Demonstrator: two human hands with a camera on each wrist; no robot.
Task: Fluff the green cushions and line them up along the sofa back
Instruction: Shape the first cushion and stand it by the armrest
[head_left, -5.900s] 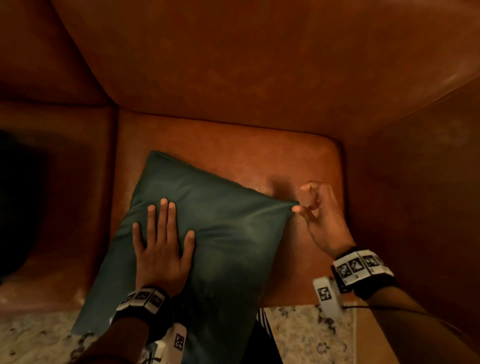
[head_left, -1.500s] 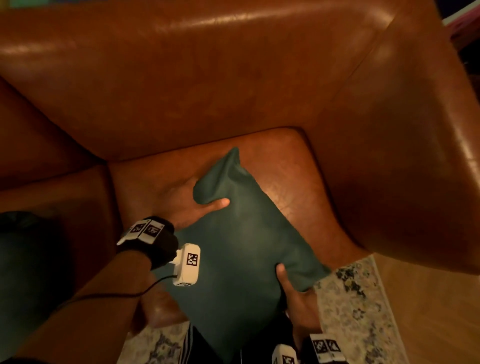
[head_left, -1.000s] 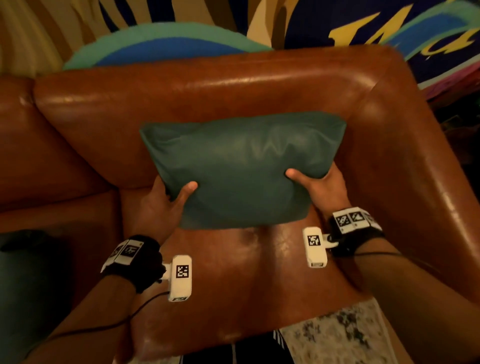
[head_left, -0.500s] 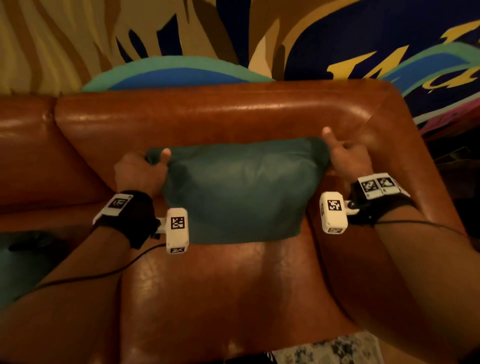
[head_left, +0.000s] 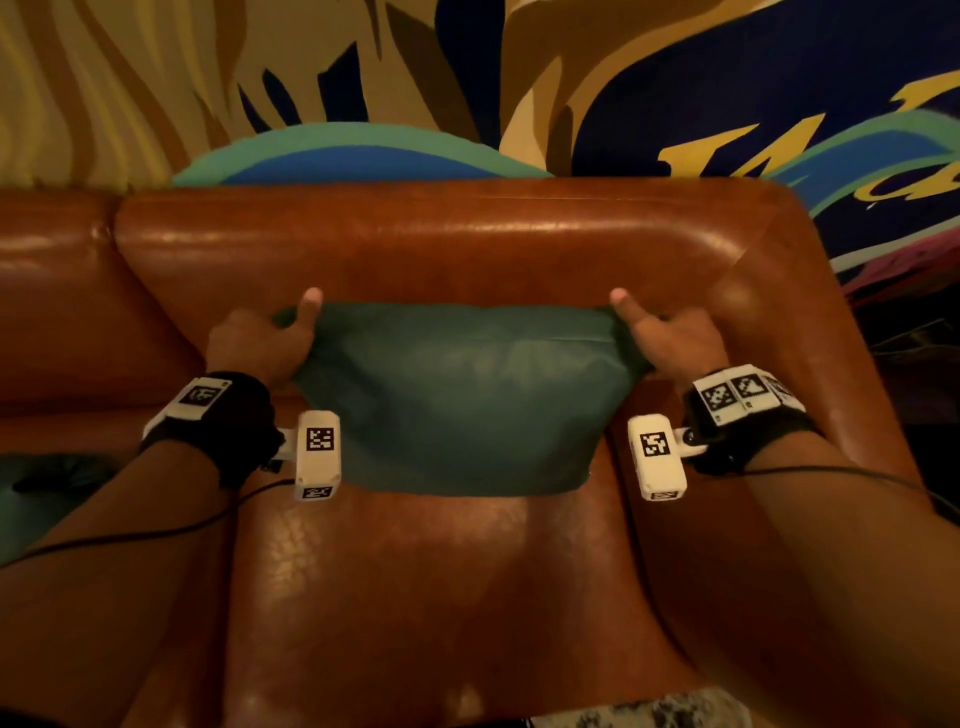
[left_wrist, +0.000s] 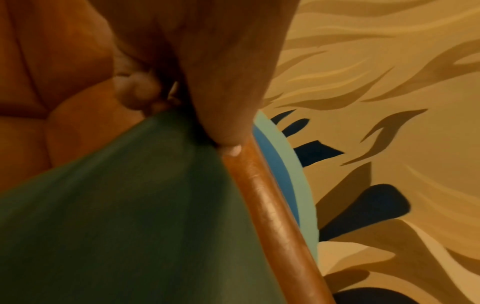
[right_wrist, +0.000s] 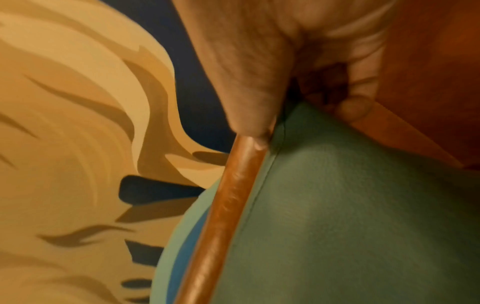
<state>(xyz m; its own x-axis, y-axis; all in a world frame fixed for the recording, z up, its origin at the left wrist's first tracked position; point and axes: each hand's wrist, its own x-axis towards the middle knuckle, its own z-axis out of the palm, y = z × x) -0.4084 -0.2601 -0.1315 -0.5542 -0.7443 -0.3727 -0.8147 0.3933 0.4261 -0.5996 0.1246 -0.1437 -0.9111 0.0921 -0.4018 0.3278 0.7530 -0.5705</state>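
A green cushion (head_left: 462, 395) stands upright on the brown leather sofa seat (head_left: 431, 587), leaning against the sofa back (head_left: 415, 249). My left hand (head_left: 260, 343) grips its upper left corner, thumb on the front and fingers curled behind. At the upper right corner my right hand (head_left: 665, 338) holds it the same way. In the left wrist view the thumb lies along the green cushion (left_wrist: 130, 216); the right wrist view shows the green cushion (right_wrist: 363, 216) pinched between thumb and curled fingers. Another green cushion (head_left: 36, 499) lies in shadow at the left edge.
The sofa's right armrest (head_left: 810, 332) rises just beside my right hand. A painted mural wall (head_left: 467, 88) stands behind the sofa. A patterned rug (head_left: 644, 712) shows below the seat's front edge.
The cushion was lifted from the seat, turned level and set upright against the sofa back. Both hands shifted from its lower sides to the top corners; over the last half second little moved.
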